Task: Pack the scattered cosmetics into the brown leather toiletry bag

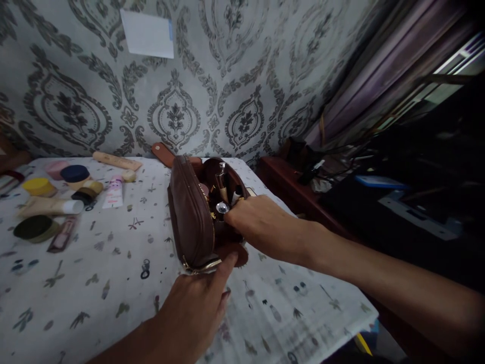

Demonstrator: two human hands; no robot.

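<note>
A dark brown zippered cosmetic bag [191, 217] stands unzipped on the patterned cloth. Inside it I see a bottle with a clear and gold top [222, 182], a round silver cap [222, 208] and other small items in shadow. My right hand [263, 225] reaches over the bag's right rim, closed, with its fingertips hidden inside beside the silver cap. My left hand [200, 308] is at the near end of the bag. Its stretched index finger touches the brown end flap [239, 256] by the zipper, and its thumb lies apart below.
Cosmetics lie on the left: a yellow-lidded jar [39, 187], a blue-lidded jar [75, 176], a dark-lidded jar [36, 228], a white-capped tube [51, 206] and a small pink-and-white tube [114, 192]. A brown strap [162, 153] lies behind the bag. Dark clutter [379, 202] fills the right.
</note>
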